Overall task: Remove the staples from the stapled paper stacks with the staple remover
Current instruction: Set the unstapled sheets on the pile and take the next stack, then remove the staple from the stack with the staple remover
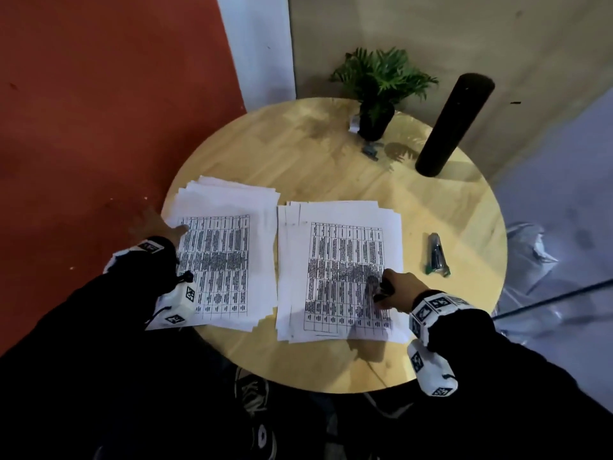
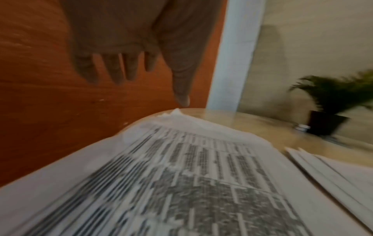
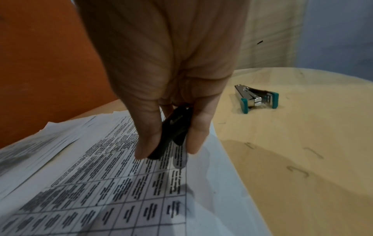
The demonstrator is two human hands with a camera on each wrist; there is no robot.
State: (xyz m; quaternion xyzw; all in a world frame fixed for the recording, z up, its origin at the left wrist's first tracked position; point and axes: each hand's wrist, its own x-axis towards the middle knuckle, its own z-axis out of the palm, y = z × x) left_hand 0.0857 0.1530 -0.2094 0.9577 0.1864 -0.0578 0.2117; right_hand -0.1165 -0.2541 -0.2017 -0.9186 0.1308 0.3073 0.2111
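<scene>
the right hand (image 3: 161, 67) hangs over the right paper stack (image 1: 338, 270), near its right edge, and its fingers (image 3: 198, 135) and thumb are curled round a black staple remover (image 3: 173, 132), pinching it from both sides with its lower end just above the printed table on the top sheet. the left hand (image 2: 125, 44) is spread loose past the far left corner of the left paper stack (image 1: 225, 254), its fingers (image 2: 117, 68) straight and slightly apart, holding nothing; the thumb tip sits just above that lifted corner, and whether it touches the paper cannot be told. both stacks lie side by side on the round wooden desk (image 1: 298, 151), near each other. a teal-ended stapler (image 3: 256, 99) lies on the desk to the right of the right stack, and a few loose bent staples (image 3: 298, 170) lie on the bare wood beside that stack.
</scene>
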